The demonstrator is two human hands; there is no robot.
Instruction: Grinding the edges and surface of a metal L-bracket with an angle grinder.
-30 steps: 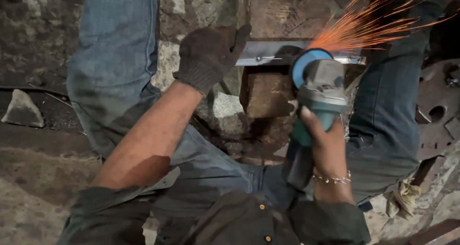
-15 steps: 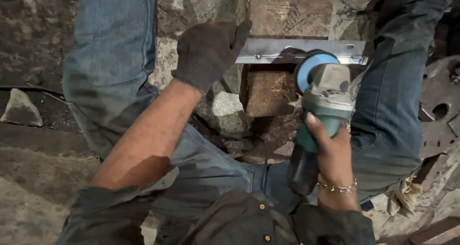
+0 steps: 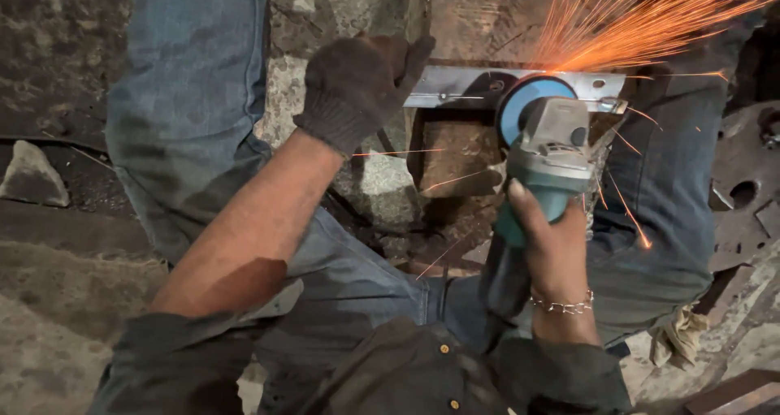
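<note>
Head view: sparks fly again from the grinder disc, absent half a second ago, so cutting has likely resumed. Gloved left hand keeps its grip pressed on the metal strip's left end atop a stone block; bare right hand stays clamped round the teal angle grinder

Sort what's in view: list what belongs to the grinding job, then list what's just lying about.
In use: grinder in right hand; metal strip steadied by gloved left hand; block beneath it.

Lying about: loose stone; round metal plate; rag.
</note>
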